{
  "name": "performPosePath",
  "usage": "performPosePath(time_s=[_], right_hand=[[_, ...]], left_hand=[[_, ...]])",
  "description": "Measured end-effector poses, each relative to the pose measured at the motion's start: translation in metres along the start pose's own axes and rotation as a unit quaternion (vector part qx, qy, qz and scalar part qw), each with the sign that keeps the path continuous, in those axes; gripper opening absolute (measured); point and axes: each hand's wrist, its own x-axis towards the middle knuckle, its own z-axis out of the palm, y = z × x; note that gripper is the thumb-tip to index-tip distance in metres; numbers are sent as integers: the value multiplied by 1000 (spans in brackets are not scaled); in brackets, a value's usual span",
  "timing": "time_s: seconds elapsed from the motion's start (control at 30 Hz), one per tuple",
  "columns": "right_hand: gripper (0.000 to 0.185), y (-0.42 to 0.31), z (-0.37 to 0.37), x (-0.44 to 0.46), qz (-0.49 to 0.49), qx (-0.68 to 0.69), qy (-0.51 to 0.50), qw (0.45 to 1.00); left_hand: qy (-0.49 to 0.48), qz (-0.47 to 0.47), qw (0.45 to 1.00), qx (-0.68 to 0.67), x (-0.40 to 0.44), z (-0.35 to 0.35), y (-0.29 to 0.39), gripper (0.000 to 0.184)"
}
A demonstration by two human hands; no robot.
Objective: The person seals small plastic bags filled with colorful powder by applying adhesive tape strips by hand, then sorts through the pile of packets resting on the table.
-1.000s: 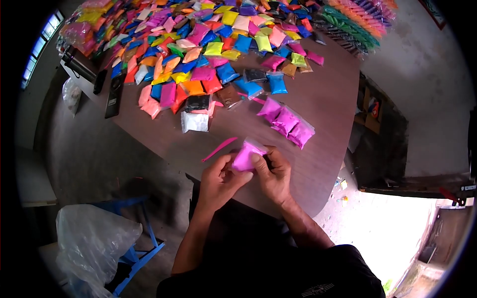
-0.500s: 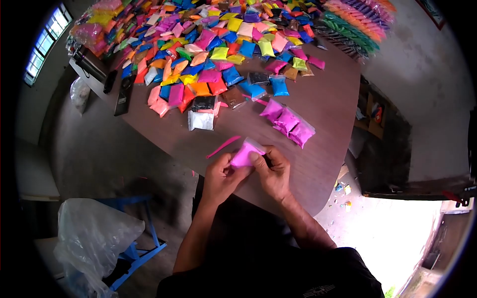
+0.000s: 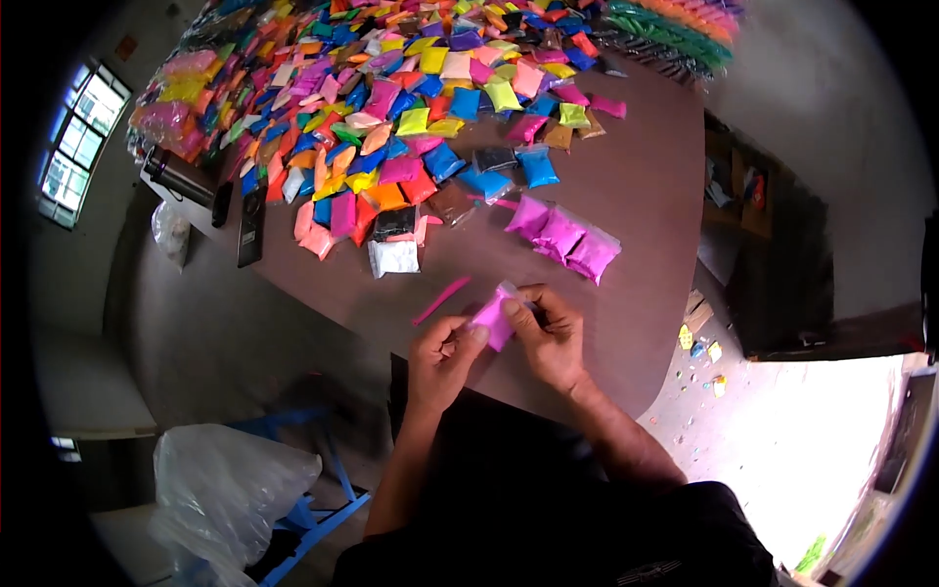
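Observation:
A small clear packet with pink filling (image 3: 496,319) is held above the near edge of the table, between both hands. My left hand (image 3: 442,354) pinches its lower left side with thumb and fingers. On the other side, my right hand (image 3: 554,333) grips the upper right edge, thumb in front. Just beyond my left hand lies a thin pink plastic strip (image 3: 442,299). Farther off, a row of pink-purple packets (image 3: 561,237) rests on the tabletop. A white packet (image 3: 394,257) lies to the left of that row.
A large heap of coloured packets (image 3: 430,88) covers the far part of the brown table (image 3: 646,176). Bundles of coloured strips (image 3: 675,34) sit at the far right. A dark flask (image 3: 179,176) stands at the left edge. Beside me, a plastic bag (image 3: 230,489) drapes a blue frame (image 3: 328,523).
The pink packet has been turned more upright, and my left thumb now presses on its front. My view has shifted slightly; the things on the table lie as before.

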Motion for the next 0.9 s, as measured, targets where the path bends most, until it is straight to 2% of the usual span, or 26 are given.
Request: performPosePath(time_s=[0.07,0.1,0.13,0.2,0.23,0.3,0.43,0.5,0.53,0.73,0.8,0.9], right_hand=[[15,-1,-4,1,-1,-16,1,1000],[14,-1,-6,2,-7,-38,-4,999],[14,-1,-6,3,-4,-38,2,999],[15,0,-7,5,-118,-207,-31,971],[15,2,-6,5,-114,-209,-31,971],[22,5,-1,7,-200,-310,-54,928],[24,-9,8,3,-142,-367,-1,919],[23,-6,7,8,-235,-370,34,898],[23,-4,6,7,-235,-371,34,898],[29,-9,-6,-8,-261,-412,-9,873],[30,-18,-2,-16,-279,-443,-39,851],[29,-14,-3,-26,-282,-448,-70,845]], left_hand=[[55,40,996,-54,1,-1,4,19],[93,18,994,-49,-1,-4,10,21],[105,53,993,23,1,-10,16,21],[129,105,962,219,7,-20,24,21],[127,101,963,217,14,-25,20,21],[128,239,893,361,26,-34,11,22],[104,219,882,404,30,-41,11,17],[97,187,871,443,30,-41,14,14],[97,187,872,442,28,-40,15,14],[76,134,920,361,-3,-29,30,10],[22,149,929,338,-10,-21,28,10],[22,162,927,338,-11,-11,26,11]])
